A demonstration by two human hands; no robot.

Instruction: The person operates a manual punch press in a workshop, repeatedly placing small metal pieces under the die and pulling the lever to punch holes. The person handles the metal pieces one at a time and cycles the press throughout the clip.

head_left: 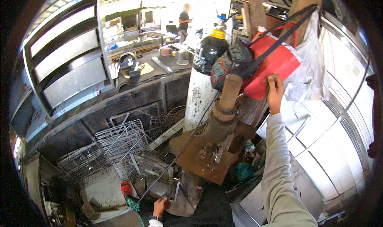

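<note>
In the head view, we go straight to two o'clock, where the red sheet [275,63] hangs against a post with a black strap [285,35] crossing its front. Our right grip [275,87] is on its lower right edge, fingers curled narrow as if pinching it; an edge hold, we judge, because the strap and a dark patterned bundle [229,63] crowd the other side. The strap, it seems, is what pins the sheet up there, off the dirt below.

Down between six and seven, our left grip [161,207] rests low near the leg, fingers curled in; whether it holds anything, we cannot tell.

And look at the clutter! Just right of centre a rusty pipe [229,97] rises from a rusty plate [195,159], blocking the straight way from our body to the sheet, so the right arm reaches around on the three o'clock side. Behind it, near twelve, stands a white gas cylinder [197,99] with a black shoulder. A thin dark cable [179,153] slants from the centre toward seven. At eight, wire racks [121,137] lie piled; between ten and eleven, the surface [153,72] carries tape rolls and loose gear. Just beyond the sheet, a clear plastic bag [309,73] hangs close. Far off at twelve, a co-worker [183,25] stands well apart.
</note>
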